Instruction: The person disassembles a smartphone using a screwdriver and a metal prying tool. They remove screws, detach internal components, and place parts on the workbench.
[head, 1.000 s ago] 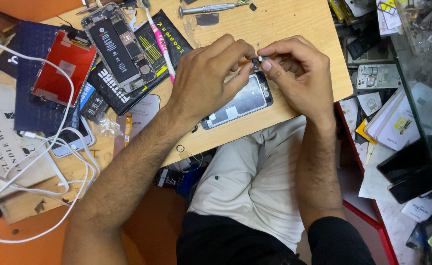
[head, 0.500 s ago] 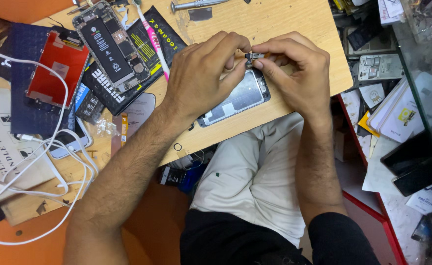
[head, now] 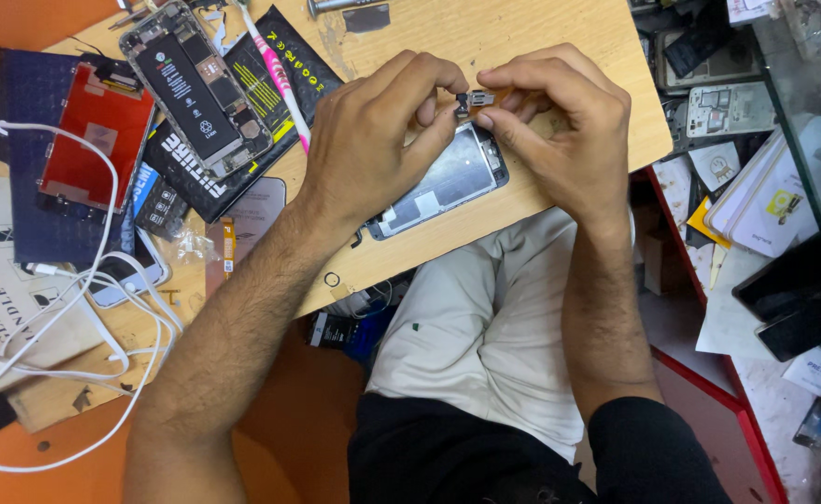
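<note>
Metal part (head: 474, 99) pinched between left hand (head: 373, 140) and right hand (head: 560, 131) fingertips (both closed on it), above phone screen (head: 438, 182) on wooden surface (head: 522, 28).

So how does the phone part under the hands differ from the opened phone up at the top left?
The phone panel under the hands shows a flat silvery back with little on it; the opened phone is packed with a black battery and small parts. The panel lies on the bare wooden board, partly covered by the left hand and right hand; the opened phone rests untouched on a black packet. Both lie flat and slanted.
</note>
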